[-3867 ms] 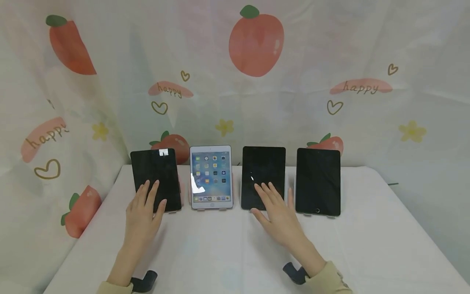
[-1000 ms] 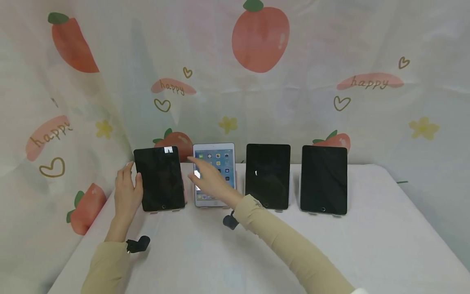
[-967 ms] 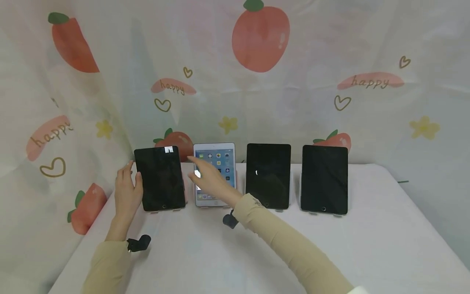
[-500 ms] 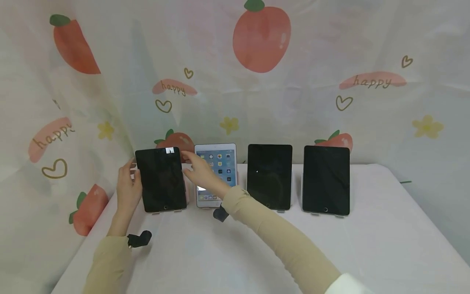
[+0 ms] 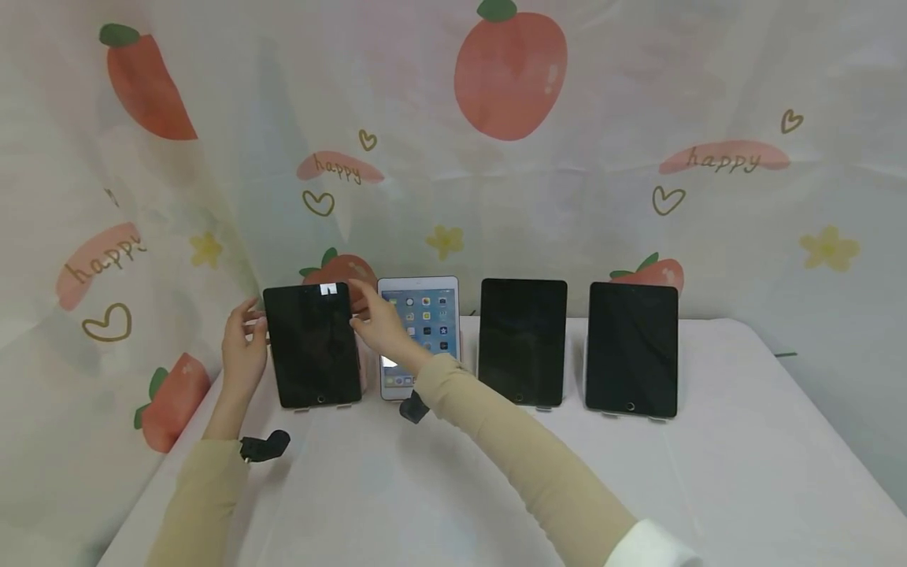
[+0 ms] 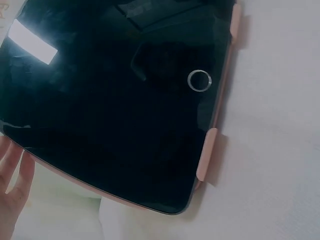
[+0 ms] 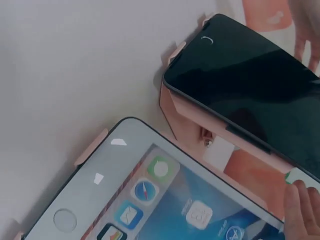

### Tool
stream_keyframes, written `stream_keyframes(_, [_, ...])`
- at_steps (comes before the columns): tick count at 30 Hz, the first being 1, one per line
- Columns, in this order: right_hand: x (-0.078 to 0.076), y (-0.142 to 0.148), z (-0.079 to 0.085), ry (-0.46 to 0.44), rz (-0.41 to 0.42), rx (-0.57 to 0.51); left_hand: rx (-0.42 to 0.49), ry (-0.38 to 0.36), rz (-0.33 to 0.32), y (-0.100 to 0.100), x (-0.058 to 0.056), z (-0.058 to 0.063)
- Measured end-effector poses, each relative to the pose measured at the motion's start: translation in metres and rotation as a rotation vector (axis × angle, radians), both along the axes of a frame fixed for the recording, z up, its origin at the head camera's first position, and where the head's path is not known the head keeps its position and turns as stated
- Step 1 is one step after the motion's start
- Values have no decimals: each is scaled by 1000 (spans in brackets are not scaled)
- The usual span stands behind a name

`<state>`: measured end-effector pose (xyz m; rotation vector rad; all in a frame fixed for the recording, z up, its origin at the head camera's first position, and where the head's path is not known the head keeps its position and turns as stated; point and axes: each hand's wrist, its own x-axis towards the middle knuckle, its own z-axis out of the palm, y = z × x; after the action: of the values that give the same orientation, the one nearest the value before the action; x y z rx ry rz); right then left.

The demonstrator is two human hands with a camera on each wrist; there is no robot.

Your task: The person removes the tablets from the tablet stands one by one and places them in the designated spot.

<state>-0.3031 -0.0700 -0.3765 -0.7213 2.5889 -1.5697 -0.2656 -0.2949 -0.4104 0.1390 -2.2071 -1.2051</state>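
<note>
The black tablet point(image 5: 315, 346) at the far left of the row leans upright on a pink stand point(image 7: 187, 112), its screen dark. My left hand point(image 5: 243, 350) is at its left side, and the left wrist view shows those fingers point(image 6: 19, 175) meeting the tablet's edge. Across from it, my right hand point(image 5: 386, 327) has forefinger and thumb spread at the upper right edge, neither lapping over the screen. Whether the fingertips press behind the tablet is hidden. Behind my right hand, a white tablet point(image 5: 418, 303) with a lit home screen is partly covered.
Two more dark-screened tablets, one middle right point(image 5: 523, 339) and one far right point(image 5: 631, 346), stand along the same row. All are on a white-covered table point(image 5: 453, 488) before a fruit-patterned cloth backdrop point(image 5: 553, 205). A dark camera mount sits on each wrist.
From near the middle-right tablet, my right hand has crossed left past the white tablet to the leftmost one. My left hand moved off that tablet's screen to its left edge.
</note>
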Motion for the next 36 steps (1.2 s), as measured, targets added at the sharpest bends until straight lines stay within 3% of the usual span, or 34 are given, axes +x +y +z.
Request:
stream_keyframes(13, [0,-15,-8,-25,-121,-100,104,-57,-48,0,-6,3])
stream_keyframes(21, [-1,-18,-8,-21,-153,-103,191,-81,-71,11,3,25])
stream_keyframes(30, [-2,-19,-11,30,-172,-87,211,-73,-57,2,-10,8])
stream_keyframes(36, [-2,-19,-13,33,-165,-103,307,-76,-75,0,-9,6])
